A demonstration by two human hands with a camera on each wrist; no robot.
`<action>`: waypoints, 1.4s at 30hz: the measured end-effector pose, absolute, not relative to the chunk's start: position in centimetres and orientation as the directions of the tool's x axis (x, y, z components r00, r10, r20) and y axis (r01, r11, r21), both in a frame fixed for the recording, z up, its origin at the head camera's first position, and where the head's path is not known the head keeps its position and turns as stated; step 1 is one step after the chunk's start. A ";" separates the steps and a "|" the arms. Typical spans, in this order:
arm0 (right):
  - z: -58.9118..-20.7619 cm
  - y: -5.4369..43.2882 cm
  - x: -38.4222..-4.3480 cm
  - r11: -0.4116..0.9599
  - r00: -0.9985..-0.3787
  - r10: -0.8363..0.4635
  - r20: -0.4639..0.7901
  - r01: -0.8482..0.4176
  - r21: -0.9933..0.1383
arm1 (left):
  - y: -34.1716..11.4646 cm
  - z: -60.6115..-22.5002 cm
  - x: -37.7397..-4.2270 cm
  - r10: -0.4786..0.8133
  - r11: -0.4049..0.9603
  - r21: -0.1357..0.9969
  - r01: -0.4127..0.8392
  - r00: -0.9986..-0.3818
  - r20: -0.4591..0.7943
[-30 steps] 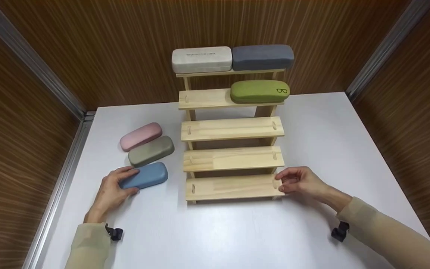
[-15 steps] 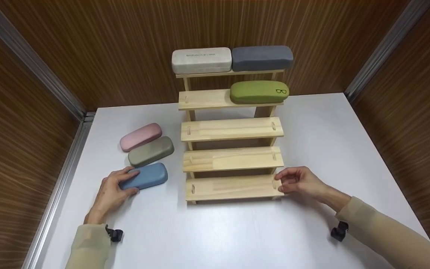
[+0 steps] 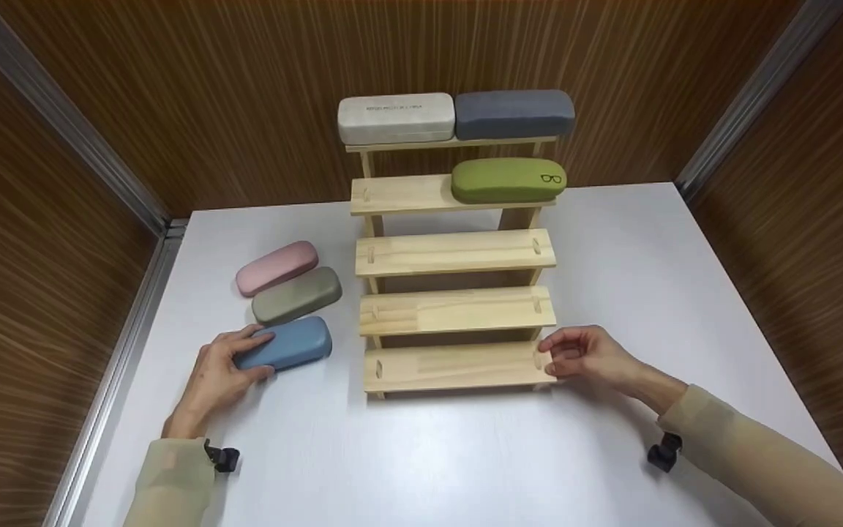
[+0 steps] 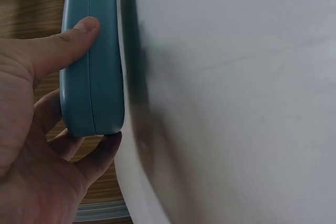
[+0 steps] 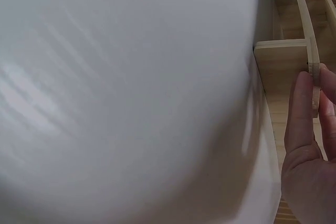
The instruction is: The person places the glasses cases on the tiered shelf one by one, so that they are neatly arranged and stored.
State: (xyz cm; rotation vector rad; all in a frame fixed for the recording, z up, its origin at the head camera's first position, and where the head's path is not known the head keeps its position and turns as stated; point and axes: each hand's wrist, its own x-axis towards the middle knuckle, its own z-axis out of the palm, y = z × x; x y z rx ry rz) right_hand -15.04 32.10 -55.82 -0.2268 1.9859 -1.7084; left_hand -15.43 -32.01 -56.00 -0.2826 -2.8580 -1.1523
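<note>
My left hand [image 3: 218, 372] grips the near end of a blue glasses case [image 3: 291, 344], thumb on one long side and fingers round the other. In the left wrist view a seam runs along the blue case [image 4: 93, 95], which is close over the white table. My right hand [image 3: 597, 359] pinches the right end of the lowest shelf of a stepped wooden rack [image 3: 458, 367]. Seen from the right wrist, the thumb [image 5: 300, 111] lies under the shelf end, with fingers on top. Beyond the blue case lie a grey-green glasses case [image 3: 297, 296] and a pink one [image 3: 276, 268].
On the top shelf sit a whitish glasses case [image 3: 396, 119] and a dark grey-blue one [image 3: 515, 115], side by side. A green case [image 3: 509, 181] with a glasses print occupies the second shelf's right half. Brown wood-grain panels [image 3: 268, 95] enclose the white table [image 3: 451, 461].
The blue case has shifted very slightly right and up in the head view, its far end leading. My right hand stays at the shelf end.
</note>
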 end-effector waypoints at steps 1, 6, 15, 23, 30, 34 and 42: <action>-55.8 32.1 -15.0 0.195 -0.858 -0.440 -0.265 0.197 -0.961 | -32.0 -55.9 -15.4 0.154 0.709 0.679 0.189 -0.982 0.113; -55.9 32.0 -15.0 0.188 -0.860 -0.437 -0.264 0.200 -0.962 | -32.0 -55.3 -15.3 0.166 0.717 0.661 0.222 -0.975 0.148; -56.1 32.0 -14.9 0.181 -0.863 -0.434 -0.258 0.197 -0.964 | -32.0 -53.6 -15.3 0.164 0.737 0.637 0.226 -0.974 0.157; -56.1 32.1 -14.8 0.171 -0.866 -0.428 -0.258 0.203 -0.964 | -31.7 -52.3 -15.2 0.135 0.719 0.661 0.214 -0.976 0.170; -56.1 32.1 -14.8 0.174 -0.873 -0.415 -0.257 0.201 -0.964 | -31.2 -50.6 -15.2 0.139 0.723 0.656 0.214 -0.976 0.166; -56.2 32.1 -14.7 0.173 -0.875 -0.411 -0.255 0.200 -0.964 | -31.0 -49.5 -15.3 0.134 0.714 0.665 0.218 -0.975 0.176; -56.4 32.1 -14.8 0.147 -0.872 -0.428 -0.238 0.192 -0.970 | -30.2 -47.7 -15.6 0.152 0.699 0.673 0.242 -0.970 0.191</action>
